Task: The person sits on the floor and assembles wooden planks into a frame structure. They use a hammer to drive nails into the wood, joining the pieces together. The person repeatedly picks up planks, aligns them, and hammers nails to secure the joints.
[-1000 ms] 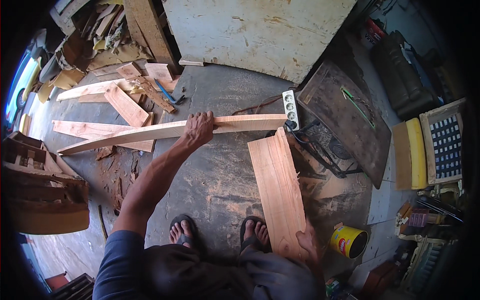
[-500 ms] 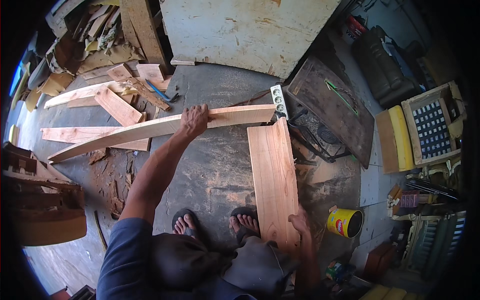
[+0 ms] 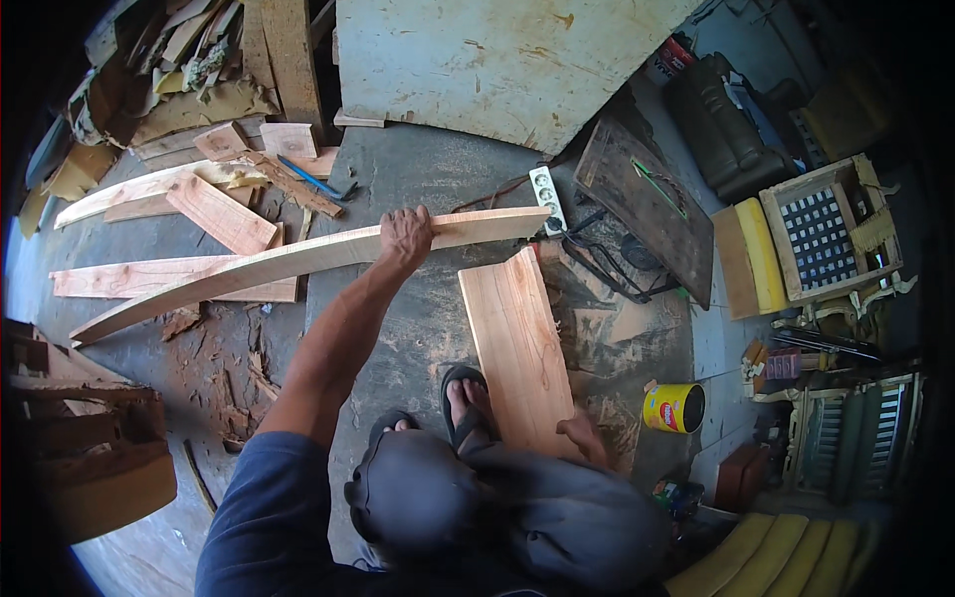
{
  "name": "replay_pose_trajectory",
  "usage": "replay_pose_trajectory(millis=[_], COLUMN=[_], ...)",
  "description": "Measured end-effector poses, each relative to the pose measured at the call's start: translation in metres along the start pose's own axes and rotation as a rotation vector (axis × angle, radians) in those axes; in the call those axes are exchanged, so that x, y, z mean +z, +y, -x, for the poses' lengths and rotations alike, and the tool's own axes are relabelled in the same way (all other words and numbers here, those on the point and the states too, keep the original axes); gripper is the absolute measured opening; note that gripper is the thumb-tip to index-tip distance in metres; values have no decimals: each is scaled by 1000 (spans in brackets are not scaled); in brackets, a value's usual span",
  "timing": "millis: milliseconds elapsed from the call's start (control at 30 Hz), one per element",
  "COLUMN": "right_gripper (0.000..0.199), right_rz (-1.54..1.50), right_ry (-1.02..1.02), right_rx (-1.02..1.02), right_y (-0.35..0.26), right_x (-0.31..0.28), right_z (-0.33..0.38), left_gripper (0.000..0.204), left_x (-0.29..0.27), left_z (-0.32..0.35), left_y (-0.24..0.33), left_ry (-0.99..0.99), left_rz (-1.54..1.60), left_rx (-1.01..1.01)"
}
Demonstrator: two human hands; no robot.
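Observation:
My left hand (image 3: 407,237) is closed over the upper edge of a long, curved wooden plank (image 3: 298,257), right of its middle. The plank stands on its narrow side, its thin end far to the left and its blunt end near a white power strip (image 3: 546,199). A wide reddish board (image 3: 519,343) slants in front of my right leg, its lower end hidden behind the trouser leg. My right hand (image 3: 585,436) grips this board's right edge low down, thumb on the face and the other fingers mostly hidden.
Sawn boards (image 3: 227,214) and a blue-handled tool (image 3: 312,179) lie at left, with wood scraps (image 3: 234,383) nearer. A dark tabletop (image 3: 647,204) with cables leans at right. A yellow can (image 3: 673,408) stands beside my right hand. Wooden furniture frames (image 3: 836,239) line the right side.
My knees have come up into view as I bend lower. The wide board has tilted, its far end swinging left, with my right hand still on it. My left hand keeps hold of the curved plank.

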State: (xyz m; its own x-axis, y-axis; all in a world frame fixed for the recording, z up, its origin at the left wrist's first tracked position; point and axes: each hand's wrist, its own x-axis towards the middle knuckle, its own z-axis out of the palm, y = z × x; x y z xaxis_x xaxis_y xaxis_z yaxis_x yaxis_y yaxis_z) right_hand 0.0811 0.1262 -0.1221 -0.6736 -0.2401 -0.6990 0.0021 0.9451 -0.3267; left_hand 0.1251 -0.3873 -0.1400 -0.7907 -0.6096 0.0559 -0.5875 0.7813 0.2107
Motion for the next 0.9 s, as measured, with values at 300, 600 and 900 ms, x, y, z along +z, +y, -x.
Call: replay_pose_trajectory(millis=[300,600,900], right_gripper=[66,64,61], right_rz=[-140,-77,63], right_ry=[15,-23,-155], right_rx=[-166,-147,-245], right_y=[-80,-75,-82], right_x=[1,0,-10], right_z=[134,224,170], left_gripper=[16,14,28], left_x=[-9,-5,-2], left_z=[43,57,41], left_y=[-16,-22,-13], left_ry=[-64,-63,-123], left_rz=[-8,-54,-54], left_rx=[76,113,61])
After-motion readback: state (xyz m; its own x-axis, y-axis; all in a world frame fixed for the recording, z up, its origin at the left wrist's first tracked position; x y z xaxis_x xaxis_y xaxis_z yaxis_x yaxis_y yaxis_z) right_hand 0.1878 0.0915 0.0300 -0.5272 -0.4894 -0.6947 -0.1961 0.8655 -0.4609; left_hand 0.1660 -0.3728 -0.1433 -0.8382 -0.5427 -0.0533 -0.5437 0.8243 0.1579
